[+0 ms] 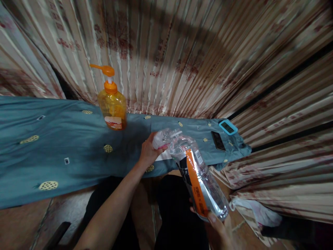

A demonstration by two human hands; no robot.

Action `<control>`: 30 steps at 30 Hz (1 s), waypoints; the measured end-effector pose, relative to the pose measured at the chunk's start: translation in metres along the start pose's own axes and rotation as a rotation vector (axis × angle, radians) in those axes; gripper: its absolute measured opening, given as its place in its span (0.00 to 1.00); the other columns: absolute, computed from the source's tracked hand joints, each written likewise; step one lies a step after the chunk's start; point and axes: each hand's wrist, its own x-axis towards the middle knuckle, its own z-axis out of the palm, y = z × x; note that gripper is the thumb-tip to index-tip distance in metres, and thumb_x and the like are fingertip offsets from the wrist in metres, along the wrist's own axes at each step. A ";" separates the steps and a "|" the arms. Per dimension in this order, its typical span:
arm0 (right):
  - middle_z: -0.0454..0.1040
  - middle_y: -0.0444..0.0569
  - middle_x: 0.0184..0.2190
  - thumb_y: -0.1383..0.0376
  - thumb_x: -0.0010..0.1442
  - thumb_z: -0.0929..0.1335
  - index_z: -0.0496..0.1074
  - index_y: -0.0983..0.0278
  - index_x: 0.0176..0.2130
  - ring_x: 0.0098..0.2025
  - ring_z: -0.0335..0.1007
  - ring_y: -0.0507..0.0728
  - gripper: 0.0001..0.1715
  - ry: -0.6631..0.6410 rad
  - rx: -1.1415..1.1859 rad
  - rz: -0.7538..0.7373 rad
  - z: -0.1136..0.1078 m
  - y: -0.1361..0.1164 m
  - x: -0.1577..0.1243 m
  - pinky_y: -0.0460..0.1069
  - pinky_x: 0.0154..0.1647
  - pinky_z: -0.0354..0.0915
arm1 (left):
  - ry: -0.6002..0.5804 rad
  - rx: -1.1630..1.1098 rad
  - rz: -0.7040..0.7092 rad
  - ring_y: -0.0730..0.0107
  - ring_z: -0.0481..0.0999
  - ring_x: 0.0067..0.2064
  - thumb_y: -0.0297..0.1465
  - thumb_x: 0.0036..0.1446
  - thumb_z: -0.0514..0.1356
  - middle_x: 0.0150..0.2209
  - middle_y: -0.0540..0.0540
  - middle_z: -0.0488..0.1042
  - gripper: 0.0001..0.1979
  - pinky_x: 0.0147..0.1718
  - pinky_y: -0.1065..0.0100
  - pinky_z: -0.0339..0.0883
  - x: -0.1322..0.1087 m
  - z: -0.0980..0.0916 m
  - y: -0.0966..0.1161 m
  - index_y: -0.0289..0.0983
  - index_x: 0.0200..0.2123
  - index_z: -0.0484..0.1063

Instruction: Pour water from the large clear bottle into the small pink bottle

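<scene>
My right hand (217, 225) is wrapped round the base end of a large clear plastic bottle (208, 180) with an orange, black and silver label. The bottle is tilted, its neck up and to the left. Closed on a small clear plastic bottle (161, 138) is my left hand (148, 151), and that bottle's mouth end meets or nearly meets the large bottle's neck. I cannot tell whether liquid passes between them. A white piece (164, 156), perhaps paper, shows below the small bottle. An orange pump bottle (113, 109) of yellow liquid stands upright to the left.
A teal cloth with pineapple prints (83, 139) covers the long surface in front of me. On its right end lie a dark phone (218, 141) and a blue-framed digital clock (228, 127). Pleated curtains (166, 52) hang behind and to the right. A white bag (265, 213) is at lower right.
</scene>
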 end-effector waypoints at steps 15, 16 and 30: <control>0.86 0.51 0.41 0.52 0.46 0.79 0.79 0.59 0.47 0.40 0.84 0.61 0.29 0.033 0.144 0.106 -0.005 0.018 0.008 0.50 0.40 0.79 | 0.003 0.013 0.000 0.56 0.82 0.45 0.34 0.45 0.71 0.44 0.48 0.82 0.28 0.47 0.61 0.74 -0.001 0.000 -0.001 0.40 0.51 0.71; 0.86 0.51 0.42 0.52 0.46 0.79 0.79 0.58 0.47 0.40 0.84 0.60 0.29 0.031 0.147 0.107 -0.005 0.019 0.008 0.51 0.40 0.79 | 0.001 0.012 0.004 0.57 0.82 0.45 0.33 0.45 0.71 0.43 0.48 0.82 0.27 0.47 0.62 0.74 -0.001 0.000 0.000 0.40 0.51 0.71; 0.85 0.50 0.43 0.51 0.47 0.79 0.76 0.57 0.52 0.38 0.84 0.59 0.34 0.010 0.116 0.055 -0.002 0.014 0.007 0.50 0.39 0.80 | -0.002 0.014 -0.005 0.56 0.82 0.46 0.35 0.46 0.71 0.44 0.48 0.82 0.28 0.47 0.61 0.74 -0.002 0.000 0.001 0.40 0.51 0.71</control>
